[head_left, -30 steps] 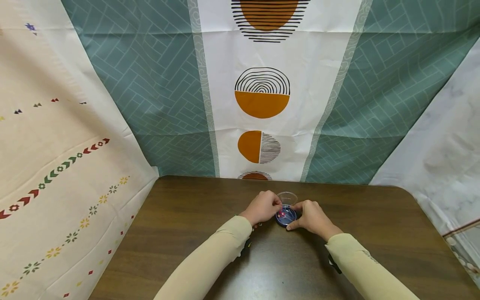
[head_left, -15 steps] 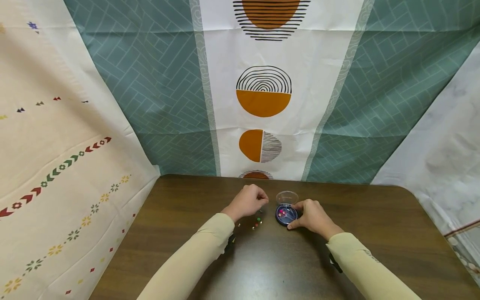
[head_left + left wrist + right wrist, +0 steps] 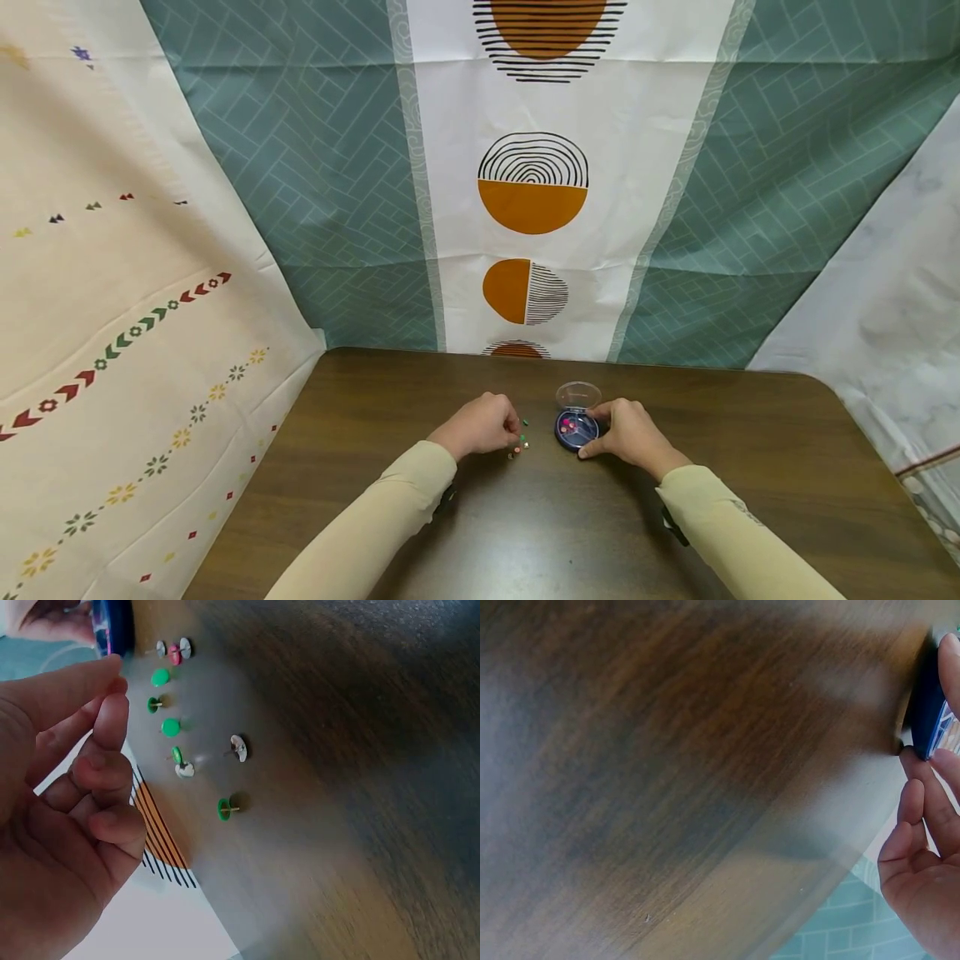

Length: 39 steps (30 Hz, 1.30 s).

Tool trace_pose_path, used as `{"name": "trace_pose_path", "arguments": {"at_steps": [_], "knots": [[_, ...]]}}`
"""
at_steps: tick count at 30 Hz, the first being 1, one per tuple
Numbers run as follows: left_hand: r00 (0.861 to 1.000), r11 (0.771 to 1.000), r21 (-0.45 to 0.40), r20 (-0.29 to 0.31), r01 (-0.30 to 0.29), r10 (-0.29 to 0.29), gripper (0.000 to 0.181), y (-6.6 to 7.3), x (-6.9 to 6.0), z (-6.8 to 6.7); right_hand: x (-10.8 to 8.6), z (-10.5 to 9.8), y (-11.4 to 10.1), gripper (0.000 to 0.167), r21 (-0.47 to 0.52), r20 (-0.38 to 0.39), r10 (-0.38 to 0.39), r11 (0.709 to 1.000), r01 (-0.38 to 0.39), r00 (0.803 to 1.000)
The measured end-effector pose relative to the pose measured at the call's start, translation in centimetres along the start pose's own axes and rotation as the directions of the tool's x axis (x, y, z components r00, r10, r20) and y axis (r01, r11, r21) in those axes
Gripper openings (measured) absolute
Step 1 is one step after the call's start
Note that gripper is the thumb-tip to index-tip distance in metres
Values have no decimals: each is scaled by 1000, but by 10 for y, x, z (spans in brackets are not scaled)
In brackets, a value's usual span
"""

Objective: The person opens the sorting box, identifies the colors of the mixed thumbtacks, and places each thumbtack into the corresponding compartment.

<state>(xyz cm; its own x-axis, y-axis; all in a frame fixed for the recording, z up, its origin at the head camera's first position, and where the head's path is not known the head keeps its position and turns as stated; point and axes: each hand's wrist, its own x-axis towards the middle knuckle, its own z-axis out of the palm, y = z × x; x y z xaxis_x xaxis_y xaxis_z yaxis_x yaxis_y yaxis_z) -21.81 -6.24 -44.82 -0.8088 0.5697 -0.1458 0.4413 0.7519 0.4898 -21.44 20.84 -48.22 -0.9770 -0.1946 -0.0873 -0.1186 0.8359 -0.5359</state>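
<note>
My left hand [image 3: 483,425] is low over the table beside several loose thumbtacks. Its fingers are loosely bent, and the left wrist view shows nothing between the fingertips. Among the tacks are a green one [image 3: 171,727], a red one [image 3: 175,654] and a silver one [image 3: 238,748]. A round dark blue case [image 3: 576,432] with dividers and a raised clear lid [image 3: 578,395] sits to their right. Pink tacks [image 3: 567,426] lie in its left compartment. My right hand [image 3: 632,435] grips the case's right side between thumb and fingers; the right wrist view catches only the case's edge [image 3: 928,705].
The brown wooden table [image 3: 675,533] runs back to a patterned curtain [image 3: 360,208]. Another printed cloth [image 3: 135,350] hangs along the left side, and a pale marbled cloth [image 3: 900,275] on the right.
My left hand has gone from over the case leftward, then down to the loose tacks, which came into view as it moved away. My right hand has stayed on the case.
</note>
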Motion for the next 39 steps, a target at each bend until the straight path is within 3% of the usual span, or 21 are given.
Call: {"name": "trace_pose_path", "arguments": {"at_steps": [11,21,25,29,34,39], "knots": [[1000,984,178,5,-3,3,19,-1,7,15,-2,0,-2,75,11,11,13,1000,-13,1000],[1000,976,218,0,4,-4,23,-4,9,18,0,-1,-2,76,-4,6,-2,1000,2,1000],[1000,990,139,-5,17,-17,27,-6,8,16,-1,-2,-3,75,2,5,1,1000,-1,1000],[1000,999,-50,-15,14,-14,23,-9,9,8,-2,-2,-2,75,-1,2,-1,1000,1,1000],[999,956,-294,-39,2,-14,20,-10,11,-4,-1,-1,-1,76,5,2,10,1000,-10,1000],[996,898,-440,-70,12,-47,24,-6,12,-11,0,-1,-1,76,9,5,9,1000,-9,1000]]}}
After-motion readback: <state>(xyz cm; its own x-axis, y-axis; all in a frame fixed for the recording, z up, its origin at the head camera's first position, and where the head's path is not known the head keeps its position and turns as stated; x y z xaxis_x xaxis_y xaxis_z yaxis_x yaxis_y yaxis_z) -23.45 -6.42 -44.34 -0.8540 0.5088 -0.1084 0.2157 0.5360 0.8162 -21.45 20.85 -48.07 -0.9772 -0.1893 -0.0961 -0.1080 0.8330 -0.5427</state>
